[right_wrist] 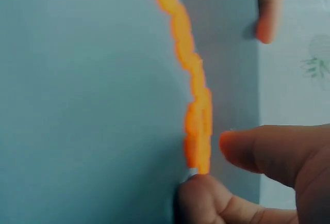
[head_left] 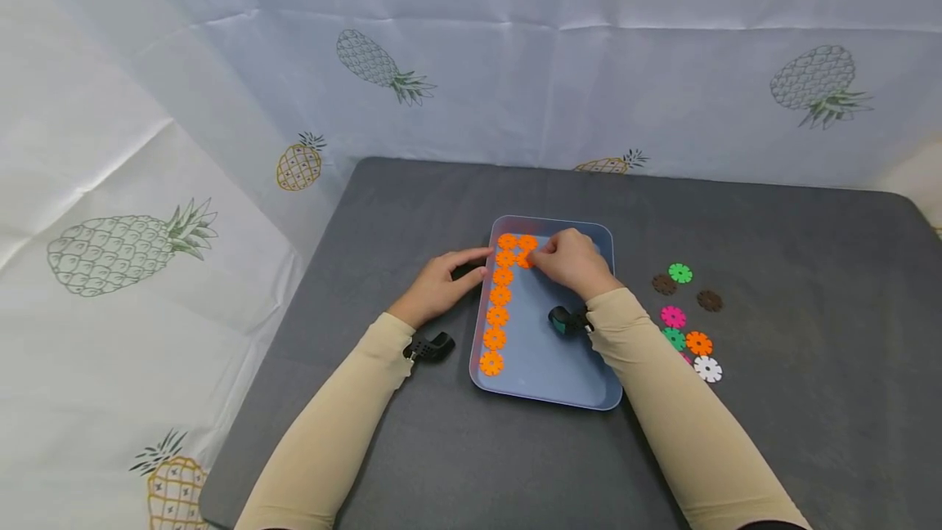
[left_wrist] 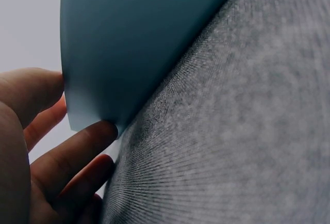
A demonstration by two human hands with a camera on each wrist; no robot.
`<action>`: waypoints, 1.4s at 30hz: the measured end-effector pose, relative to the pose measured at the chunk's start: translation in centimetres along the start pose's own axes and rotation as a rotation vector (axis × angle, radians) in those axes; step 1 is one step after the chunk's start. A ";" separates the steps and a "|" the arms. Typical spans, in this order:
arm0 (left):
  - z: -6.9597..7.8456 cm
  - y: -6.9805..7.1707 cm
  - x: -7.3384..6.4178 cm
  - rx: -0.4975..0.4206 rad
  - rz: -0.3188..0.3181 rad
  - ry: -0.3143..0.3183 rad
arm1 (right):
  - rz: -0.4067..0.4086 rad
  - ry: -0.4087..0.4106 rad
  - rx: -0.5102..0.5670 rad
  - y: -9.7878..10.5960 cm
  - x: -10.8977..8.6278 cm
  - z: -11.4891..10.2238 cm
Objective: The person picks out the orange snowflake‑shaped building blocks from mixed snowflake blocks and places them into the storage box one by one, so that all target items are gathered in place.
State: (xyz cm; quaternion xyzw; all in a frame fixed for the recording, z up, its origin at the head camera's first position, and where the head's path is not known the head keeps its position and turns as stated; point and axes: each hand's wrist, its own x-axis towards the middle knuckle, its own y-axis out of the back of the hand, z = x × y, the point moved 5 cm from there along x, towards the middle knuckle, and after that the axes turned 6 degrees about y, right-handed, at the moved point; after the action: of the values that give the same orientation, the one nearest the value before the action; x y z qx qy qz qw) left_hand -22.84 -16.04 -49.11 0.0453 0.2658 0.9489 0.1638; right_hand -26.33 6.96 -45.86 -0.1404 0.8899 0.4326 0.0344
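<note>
A blue tray (head_left: 552, 350) holds a column of orange notched discs (head_left: 497, 316) along its left side. Two more orange discs (head_left: 527, 243) lie beside the column's far end. My right hand (head_left: 577, 262) is over the tray, its fingertips at the nearer of those two discs. In the right wrist view the thumb (right_wrist: 247, 146) stands apart from the fingertip (right_wrist: 198, 195) that touches the orange row (right_wrist: 198, 126). My left hand (head_left: 436, 285) rests against the tray's left wall, thumb and fingers spread; its fingertips touch the tray's side (left_wrist: 118, 43) in the left wrist view.
To the tray's right lie several loose discs on the dark grey table (head_left: 412, 464): green (head_left: 680, 272), brown (head_left: 710, 301), pink (head_left: 673, 316), orange (head_left: 699, 343) and white (head_left: 708, 369). The right sleeve partly covers a pink one. A pineapple-printed cloth (head_left: 478, 88) hangs behind the table.
</note>
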 end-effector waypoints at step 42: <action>-0.3 -0.2 -0.1 -0.015 0.007 -0.015 | 0.030 0.138 -0.052 4.2 -6.3 1.2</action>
State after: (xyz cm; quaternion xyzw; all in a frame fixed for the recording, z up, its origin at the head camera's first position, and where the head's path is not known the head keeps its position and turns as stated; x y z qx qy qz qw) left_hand -22.76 -16.08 -49.48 0.0521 0.2575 0.9510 0.1628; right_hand -21.51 11.79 -42.28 -0.1577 0.8806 0.4452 -0.0373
